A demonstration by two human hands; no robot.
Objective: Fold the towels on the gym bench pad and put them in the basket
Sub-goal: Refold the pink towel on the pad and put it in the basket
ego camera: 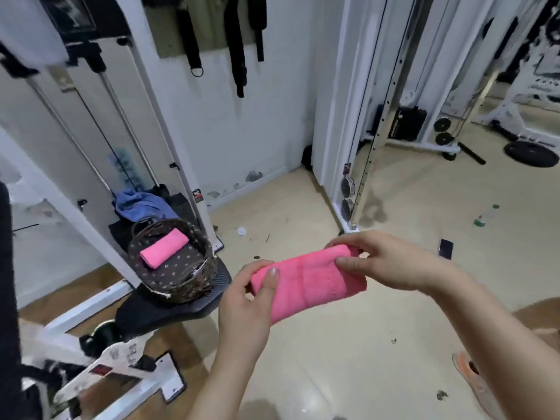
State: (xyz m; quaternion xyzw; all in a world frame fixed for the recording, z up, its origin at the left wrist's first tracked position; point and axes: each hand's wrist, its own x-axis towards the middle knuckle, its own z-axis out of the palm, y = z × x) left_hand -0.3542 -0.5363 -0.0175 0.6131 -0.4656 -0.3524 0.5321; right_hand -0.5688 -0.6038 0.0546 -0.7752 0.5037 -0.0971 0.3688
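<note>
I hold a folded pink towel (pixel 306 283) in the air over the floor with both hands. My left hand (pixel 247 301) pinches its left end, thumb on top. My right hand (pixel 385 262) grips its right end, fingers curled over the far edge. To the left, a dark wicker basket (pixel 194 283) with a patterned lining stands on the black gym bench pad (pixel 169 310). A second pink towel (pixel 163 248), folded, lies inside the basket.
A white cable machine frame (pixel 169 122) rises behind the basket, with a blue cloth (pixel 142 204) on its weight stack. White bench legs (pixel 127 368) lie at lower left. A phone (pixel 445 248) and a bottle (pixel 485 218) lie on the beige floor to the right.
</note>
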